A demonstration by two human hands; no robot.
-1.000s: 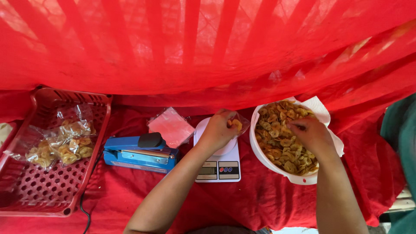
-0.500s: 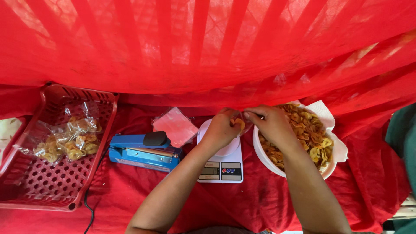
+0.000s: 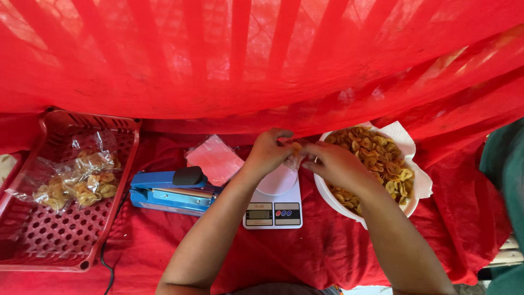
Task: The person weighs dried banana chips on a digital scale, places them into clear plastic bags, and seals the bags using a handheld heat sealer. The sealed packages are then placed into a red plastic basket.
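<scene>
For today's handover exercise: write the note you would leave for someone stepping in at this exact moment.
Left hand and right hand meet above the scale, pinching a small clear bag with a few chips in it.
Chip bowl sits right of the scale, still well filled.
Blue sealer and a stack of pink-tinted bags lie left of it.
Done: filled packs in the red basket.
Left: many loose chips in the bowl.
</scene>
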